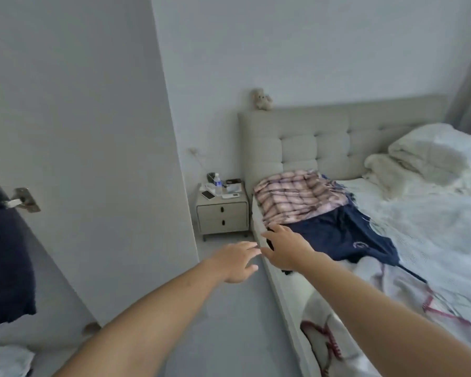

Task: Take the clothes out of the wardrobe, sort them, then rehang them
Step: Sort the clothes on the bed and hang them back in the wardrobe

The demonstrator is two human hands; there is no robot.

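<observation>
Both arms reached toward the bed [433,229]; the left hand [238,261] and right hand [284,247] hung spread, seemingly empty, beside the navy garment [346,235] under a plaid shirt [297,197].

Two garments are lying on the bed [433,240], the shirt [297,197] nearer the headboard [310,131]; a nightstand [222,213] is standing left.

No legible text anywhere: only a pale emblem, too blurred to read, on the navy garment [346,238], and an unreadable label on the water bottle [217,184].
</observation>
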